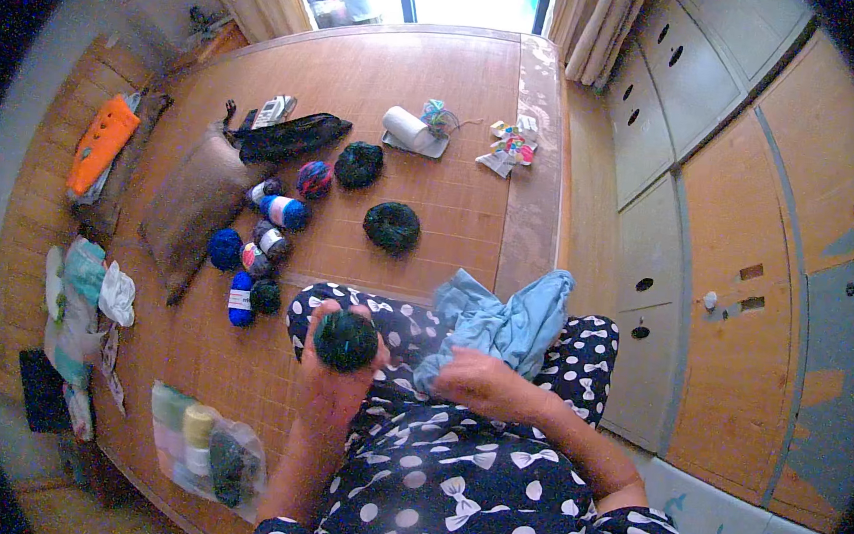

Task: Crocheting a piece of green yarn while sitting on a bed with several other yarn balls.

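Note:
My left hand (344, 366) is closed around a round ball of dark green yarn (346, 342) above my left thigh. My right hand (474, 382) is blurred, its fingers curled beside a crumpled light blue cloth (501, 325) on my lap; whether it grips the cloth or a strand is unclear. On the bed mat lie a dark skein (392, 226) and another dark skein (359, 164). Left of my knees several yarn balls are grouped, among them a blue banded one (242, 299), a small dark green one (265, 296) and a red-and-blue one (314, 180).
The bed's woven mat (458, 66) spans the area before me. A brown pillow (195, 203), a black bag (294, 138), a white roll (408, 128) and wrappers (511, 147) lie on it. A clear bag of yarn (206, 445) is at lower left; wooden cabinets (733, 291) stand right.

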